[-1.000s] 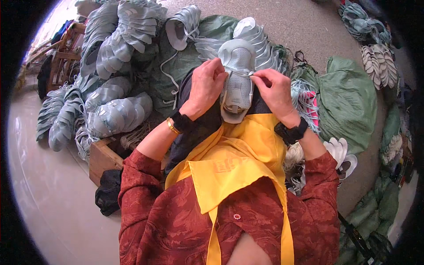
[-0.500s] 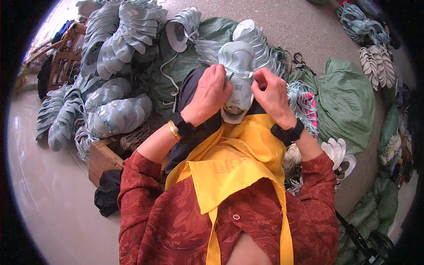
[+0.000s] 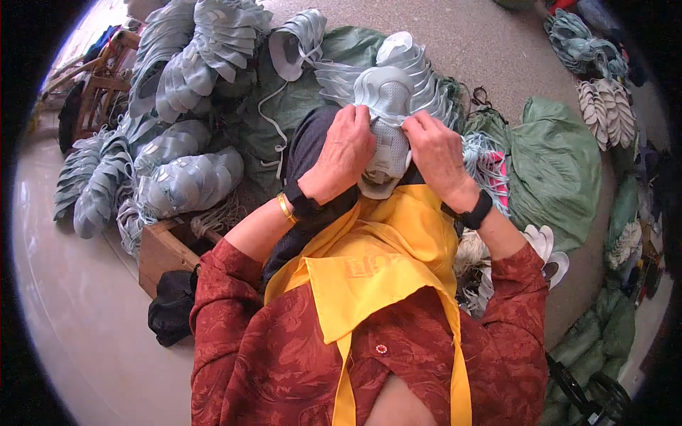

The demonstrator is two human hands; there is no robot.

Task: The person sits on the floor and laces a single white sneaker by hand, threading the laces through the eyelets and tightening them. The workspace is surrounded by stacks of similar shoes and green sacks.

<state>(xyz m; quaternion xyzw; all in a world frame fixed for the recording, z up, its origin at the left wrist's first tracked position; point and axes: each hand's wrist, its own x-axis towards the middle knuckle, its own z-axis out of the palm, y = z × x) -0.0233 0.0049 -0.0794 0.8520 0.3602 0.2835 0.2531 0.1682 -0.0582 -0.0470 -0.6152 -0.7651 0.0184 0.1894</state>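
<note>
**Pale upper pinched from both sides, long axis running near to far**

Faint reddish lettering point(image 3: 366, 266) is seen on the folded flap of the yellow apron point(image 3: 387, 231), but it is too creased to be read with any confidence. A small white patch is carried on the near half of the pale grey-blue shoe upper point(image 3: 389, 142); any marking on it is too small to be made out.

The upper is set centrally over the lap, just beyond the apron, between the dark trouser legs. Its long axis is pointed almost straight away from the body, one rounded end far, one near; which end is the toe cannot be told surely.

At its left edge, the fingers of the left hand point(image 3: 346, 145) are drawn together in a tight pinch; at its right edge the same is done by the right hand point(image 3: 438, 153). A pale lace point(image 3: 387, 119) is gripped between them, stretched across the upper's middle.

Stacked uppers point(image 3: 190, 181) are heaped at left above a wooden box point(image 3: 160, 259); a green sack point(image 3: 558, 167) is seen at right.
</note>
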